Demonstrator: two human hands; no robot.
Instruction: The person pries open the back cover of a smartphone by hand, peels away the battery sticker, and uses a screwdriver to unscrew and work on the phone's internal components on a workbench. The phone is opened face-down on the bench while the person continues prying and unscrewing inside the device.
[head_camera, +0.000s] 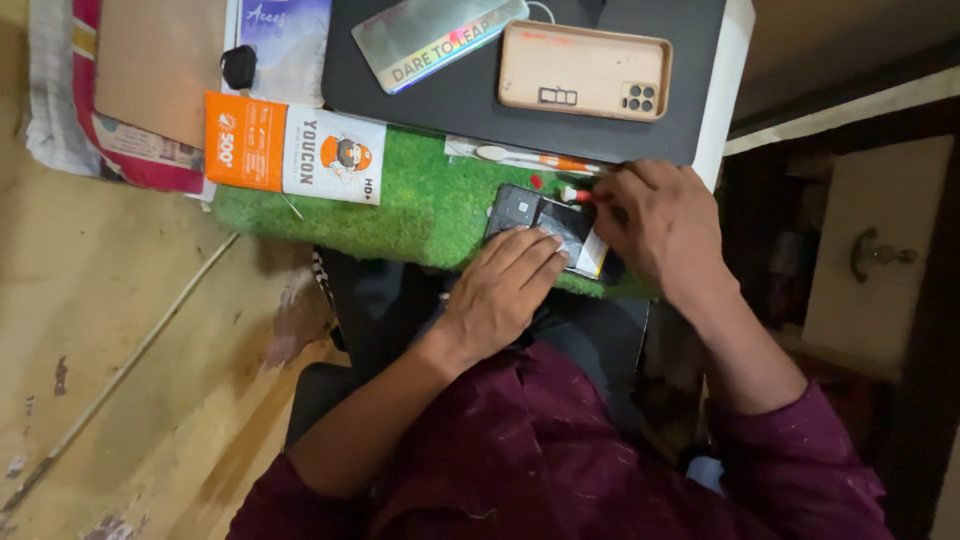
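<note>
While the green mat (400, 200) sits on my lap, my left hand (500, 290) lies flat, pressing the open phone (540, 225) onto it; my right hand (655, 225) pinches a small red-tipped tool (578, 195), which I should move slowly, phone kept steady

The opened phone (545, 225) lies on the mat (420, 200), at its right end. The left hand (500, 290) rests flat on the phone's near side; the right hand (660, 225) sits just right of it, pinching what may be a small tool (578, 195). Behind the mat, a cased phone (585, 70) and a card (438, 40) lie on a board (470, 110). A box (295, 147) lies on the mat's left end.
</note>
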